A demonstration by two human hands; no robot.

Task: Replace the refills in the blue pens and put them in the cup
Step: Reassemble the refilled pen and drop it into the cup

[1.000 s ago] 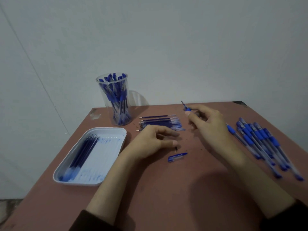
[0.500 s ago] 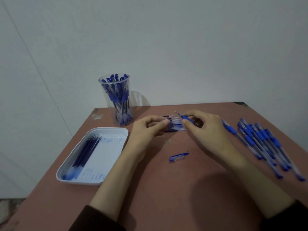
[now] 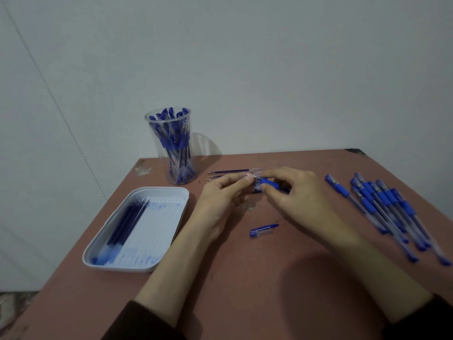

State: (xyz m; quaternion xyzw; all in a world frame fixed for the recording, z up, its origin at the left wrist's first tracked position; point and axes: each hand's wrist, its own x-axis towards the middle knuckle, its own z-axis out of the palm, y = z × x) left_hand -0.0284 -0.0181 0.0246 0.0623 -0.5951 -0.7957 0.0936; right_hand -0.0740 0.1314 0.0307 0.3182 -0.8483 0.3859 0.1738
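Observation:
My right hand [image 3: 291, 195] grips a blue pen [image 3: 268, 184] by its blue grip, tip pointing left. My left hand [image 3: 220, 200] pinches at that pen's tip end with thumb and forefinger, right over a row of loose refills [image 3: 232, 172] lying on the table. What the left fingers pinch is too small to tell apart from the pen. A blue pen cap [image 3: 263, 230] lies alone on the table in front of my hands. A clear cup [image 3: 172, 146] full of blue pens stands at the back left.
A white tray [image 3: 169, 239] with several dark blue refills sits at the left. Several blue pens [image 3: 382, 204] lie in a loose row at the right, near the table's edge. The brown table [image 3: 245, 290] ends against a pale wall.
My left hand moved from the table near the cap up to the refills and met the pen tip. My right hand lowered the pen toward the left hand.

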